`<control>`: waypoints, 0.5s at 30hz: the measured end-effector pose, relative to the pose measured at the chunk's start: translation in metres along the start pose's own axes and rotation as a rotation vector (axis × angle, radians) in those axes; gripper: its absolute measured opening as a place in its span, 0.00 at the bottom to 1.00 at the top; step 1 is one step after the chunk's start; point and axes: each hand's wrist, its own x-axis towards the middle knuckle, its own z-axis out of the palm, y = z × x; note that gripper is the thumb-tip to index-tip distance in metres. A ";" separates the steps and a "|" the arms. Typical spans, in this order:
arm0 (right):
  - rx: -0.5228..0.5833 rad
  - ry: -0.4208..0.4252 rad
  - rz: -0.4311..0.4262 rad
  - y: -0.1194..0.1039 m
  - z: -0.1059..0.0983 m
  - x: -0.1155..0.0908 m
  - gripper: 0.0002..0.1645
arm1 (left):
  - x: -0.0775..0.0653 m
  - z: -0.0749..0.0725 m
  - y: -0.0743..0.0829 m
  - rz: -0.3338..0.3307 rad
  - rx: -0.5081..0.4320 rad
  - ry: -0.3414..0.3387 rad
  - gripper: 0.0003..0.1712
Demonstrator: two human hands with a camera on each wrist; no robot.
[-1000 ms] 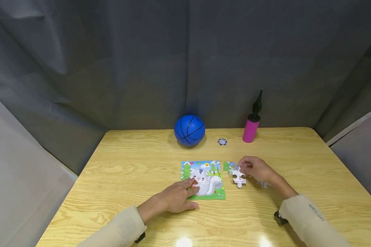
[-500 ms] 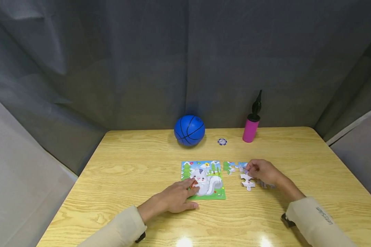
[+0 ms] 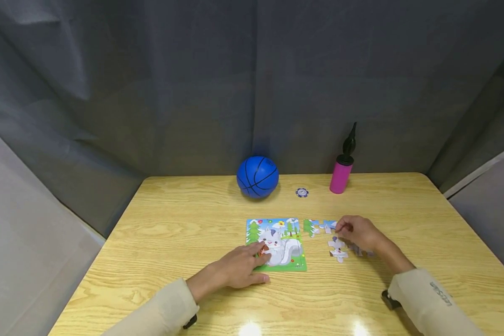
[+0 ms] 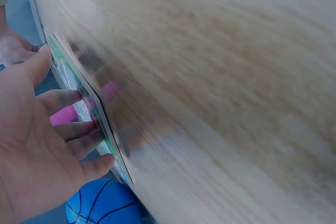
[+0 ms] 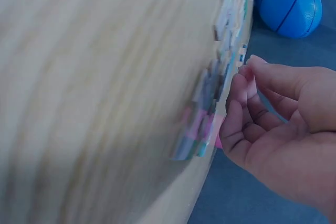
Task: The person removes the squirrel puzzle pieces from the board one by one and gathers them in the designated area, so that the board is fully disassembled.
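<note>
A squirrel jigsaw puzzle (image 3: 283,238) lies flat on the table. My left hand (image 3: 243,268) rests on its lower left part, fingers extended; in the left wrist view the fingertips meet the puzzle's edge. Right of it are loose jigsaw pieces: a green tree piece (image 3: 309,227), a sky piece (image 3: 328,224) and a white piece (image 3: 339,252) with a bit of the squirrel. My right hand (image 3: 361,233) hovers at the sky piece with curled fingers, thumb and index tips drawn together. Nothing shows between them in the right wrist view. Grey pieces (image 3: 357,250) are partly hidden below that hand.
Toward the back of the wooden table (image 3: 185,205) sit a blue ball (image 3: 257,177) with black lines, a blue and white poker chip (image 3: 302,192) and an upright pink hand pump (image 3: 340,177) with a black top. A dark curtain (image 3: 193,93) hangs behind.
My right hand has carried the white jigsaw piece rightward, away from the tree piece, and let it go; the piece has turned slightly and lies below the fingertips. My left hand has stayed put.
</note>
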 end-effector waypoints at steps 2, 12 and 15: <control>0.009 0.004 0.005 -0.002 -0.001 0.002 0.06 | 0.000 0.001 -0.001 0.000 -0.003 0.008 0.37; 0.046 0.012 -0.060 -0.023 0.009 0.013 0.06 | 0.001 0.003 -0.002 0.024 0.039 0.053 0.35; 0.049 0.013 -0.067 -0.032 0.016 0.018 0.06 | -0.001 0.002 -0.003 0.031 0.032 0.056 0.36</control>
